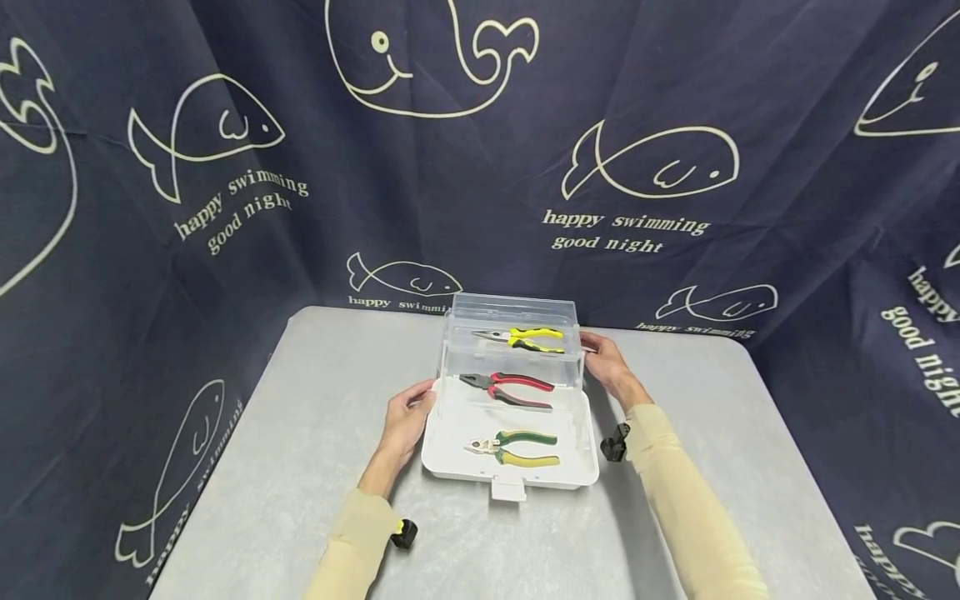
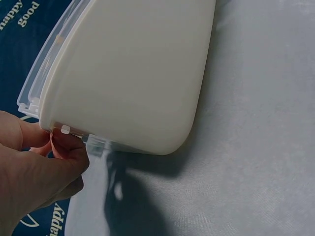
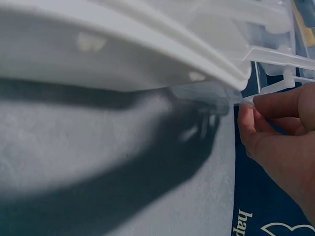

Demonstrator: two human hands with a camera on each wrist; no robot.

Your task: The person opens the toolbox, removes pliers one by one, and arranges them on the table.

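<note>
A storage box stands open, its white base at the front and its clear stepped trays rising behind. Green-and-yellow pliers lie in the base. Red-and-black pliers rest on the tier above, and yellow-and-black long-nose pliers on the top one. My left hand pinches the box's left edge, thumb and fingertips right at the rim in the left wrist view. At the back right, my right hand pinches a clear plastic edge of the box between thumb and fingers.
The box stands on a grey table, close to its back edge. Dark blue fabric with fish drawings and lettering hangs behind and at both sides. Black wrist devices sit at both cuffs.
</note>
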